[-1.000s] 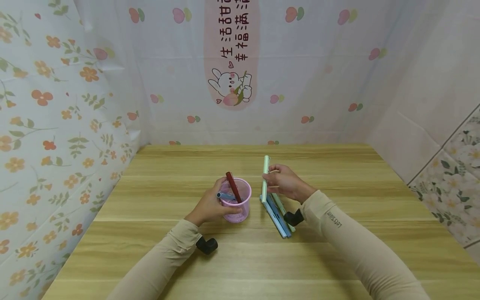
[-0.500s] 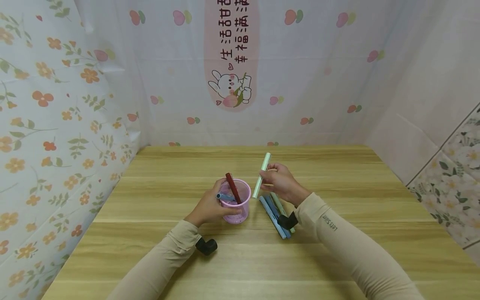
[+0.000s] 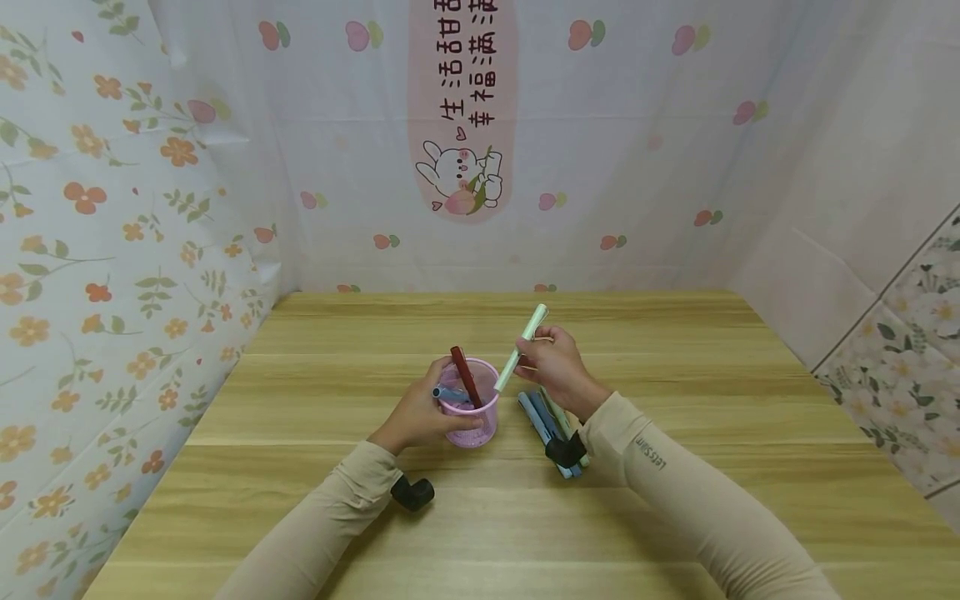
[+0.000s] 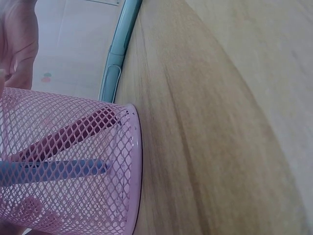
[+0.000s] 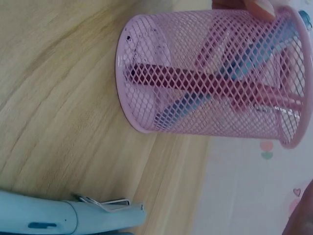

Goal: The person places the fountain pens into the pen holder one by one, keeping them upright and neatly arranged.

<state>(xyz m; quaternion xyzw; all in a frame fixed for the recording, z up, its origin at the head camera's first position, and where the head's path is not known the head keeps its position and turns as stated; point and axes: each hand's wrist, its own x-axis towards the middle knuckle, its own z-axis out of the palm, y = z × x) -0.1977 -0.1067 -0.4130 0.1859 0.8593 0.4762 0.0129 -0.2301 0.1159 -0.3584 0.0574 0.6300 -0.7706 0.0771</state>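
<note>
A pink mesh pen cup [image 3: 474, 427] stands on the table, and my left hand [image 3: 420, 410] grips it round its left side. Inside lean a dark red pen [image 3: 467, 377] and a blue pen [image 3: 452, 394]; both show through the mesh in the right wrist view. My right hand [image 3: 553, 367] pinches a pale green pen [image 3: 521, 348], tilted, its lower end at the cup's right rim. Whether that end touches the rim I cannot tell. Below the right hand lie a light blue pen [image 3: 534, 414], a darker blue pen [image 3: 548, 414] and another green pen [image 3: 558, 410], side by side.
The wood-grain table [image 3: 360, 533] reaches back to a printed cloth [image 3: 330, 167] hung behind it. Flowered cloth [image 3: 127, 333] hangs along the left side. A black wrist camera [image 3: 566, 451] hangs over the loose pens, partly hiding them.
My right hand has brought the pale green pen left from above the loose pens to the cup's rim, and the pen has tilted more. My left hand and the cup have stayed put.
</note>
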